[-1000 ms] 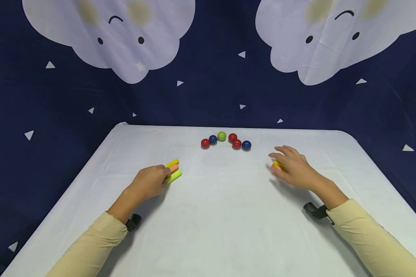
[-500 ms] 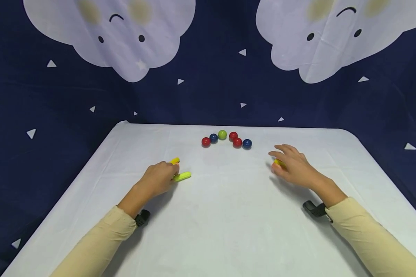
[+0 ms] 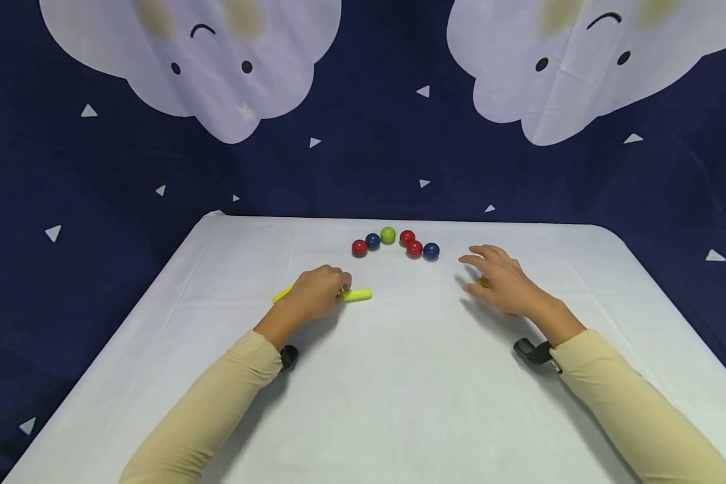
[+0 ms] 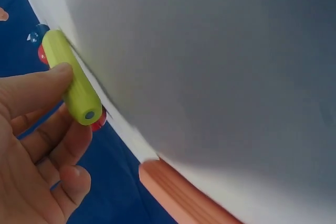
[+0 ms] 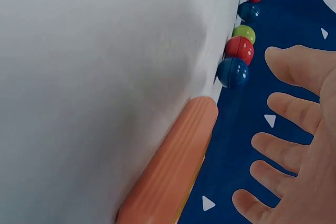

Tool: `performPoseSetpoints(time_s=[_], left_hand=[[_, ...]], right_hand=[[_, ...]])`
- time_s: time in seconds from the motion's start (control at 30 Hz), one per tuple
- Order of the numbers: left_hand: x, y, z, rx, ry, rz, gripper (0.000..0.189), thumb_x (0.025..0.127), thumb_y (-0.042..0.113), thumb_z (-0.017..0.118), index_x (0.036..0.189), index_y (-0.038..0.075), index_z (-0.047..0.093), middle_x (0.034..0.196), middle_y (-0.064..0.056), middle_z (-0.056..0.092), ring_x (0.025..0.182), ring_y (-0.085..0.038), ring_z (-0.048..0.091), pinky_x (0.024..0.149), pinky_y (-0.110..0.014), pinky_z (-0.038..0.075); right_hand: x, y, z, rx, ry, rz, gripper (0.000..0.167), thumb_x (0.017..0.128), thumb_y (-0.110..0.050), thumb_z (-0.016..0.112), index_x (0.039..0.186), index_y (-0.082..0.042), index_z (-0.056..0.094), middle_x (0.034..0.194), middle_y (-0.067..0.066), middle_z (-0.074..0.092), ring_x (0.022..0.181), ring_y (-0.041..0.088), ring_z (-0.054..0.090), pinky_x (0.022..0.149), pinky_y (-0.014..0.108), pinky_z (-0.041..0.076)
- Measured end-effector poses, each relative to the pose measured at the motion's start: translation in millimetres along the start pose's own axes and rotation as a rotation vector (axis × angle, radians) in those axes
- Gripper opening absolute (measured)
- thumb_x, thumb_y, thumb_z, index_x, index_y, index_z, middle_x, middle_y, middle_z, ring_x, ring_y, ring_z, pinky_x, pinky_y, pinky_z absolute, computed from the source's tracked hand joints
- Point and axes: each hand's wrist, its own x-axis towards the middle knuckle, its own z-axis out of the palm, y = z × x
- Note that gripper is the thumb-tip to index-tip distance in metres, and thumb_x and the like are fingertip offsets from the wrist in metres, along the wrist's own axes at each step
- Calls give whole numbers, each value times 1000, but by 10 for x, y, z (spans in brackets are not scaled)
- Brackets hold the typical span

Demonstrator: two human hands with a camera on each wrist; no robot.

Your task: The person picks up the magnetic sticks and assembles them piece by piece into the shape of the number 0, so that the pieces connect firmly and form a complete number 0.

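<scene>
My left hand (image 3: 317,292) pinches a lime-green stick (image 4: 73,80) between thumb and fingers; its end has a small dark centre. In the head view the stick's free end points right, low over the table. A ridged orange stick (image 4: 184,192) lies near this hand in the left wrist view. Behind the wrist, part of a yellow stick (image 3: 282,294) shows on the table. My right hand (image 3: 501,282) hovers with fingers spread, holding nothing. Close by it lies another ridged orange stick (image 5: 170,161), with a yellow stick (image 3: 484,282) beside it, mostly hidden by the hand.
Near the far edge of the white table (image 3: 387,390) sit several shiny balls: red (image 3: 359,248), dark blue (image 3: 431,251) and green (image 3: 388,234). A dark blue cloth (image 3: 375,134) with clouds hangs behind. Each wrist wears a black camera mount (image 3: 534,351).
My left hand has moved right and slightly away from me, drawing the lime-green stick away from the yellow one. The right hand has shifted a little left and farther out.
</scene>
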Motion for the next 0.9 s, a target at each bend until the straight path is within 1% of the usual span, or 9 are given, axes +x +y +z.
performPoseSetpoints(time_s=[0.2,0.37,0.47,0.57,0.67,0.77,0.9], left_hand=[[236,50,44,-43,-16,-4,19,87,5,69,103,13,73,97,-1,73,89,-17,63,82,-37,55],[417,93,39,-83,-55,-39,18,88,10,70,105,14,72,94,-1,71,86,-17,59,83,-36,52],[521,118,36,-124,-71,-51,17,87,12,71,104,14,72,92,-1,70,86,-18,58,83,-36,50],[614,147,45,-171,-84,-66,17,87,12,71,104,14,71,94,-2,69,88,-19,58,85,-37,49],[691,187,66,-211,-97,-87,17,87,13,71,105,15,71,97,-1,70,89,-19,58,88,-37,50],[763,240,70,-253,-100,-117,16,86,11,72,102,14,72,97,-2,70,89,-18,59,87,-37,50],[864,319,56,-311,-92,-163,14,83,10,75,97,13,72,97,-3,70,90,-19,58,84,-36,50]], right_hand=[[61,-20,33,-4,-20,19,49,93,-22,64,139,-8,54,152,25,40,143,47,29,101,70,32],[103,-16,33,-19,-33,30,49,93,-21,64,139,-8,53,152,25,40,143,47,29,102,70,32],[138,-15,24,-25,-46,37,50,93,-20,64,140,-7,52,152,25,39,143,47,29,102,69,33],[194,-17,0,-22,-61,57,51,94,-20,64,141,-7,50,153,25,37,143,46,28,103,69,32],[283,-22,-25,-4,-67,76,52,94,-19,63,143,-7,49,155,25,35,144,47,27,105,70,30],[421,-14,-17,27,-61,83,51,94,-17,62,142,-5,49,154,26,36,142,48,29,107,69,29],[625,8,52,72,-44,103,48,94,-14,61,140,-3,51,151,25,42,140,47,35,114,64,27]])
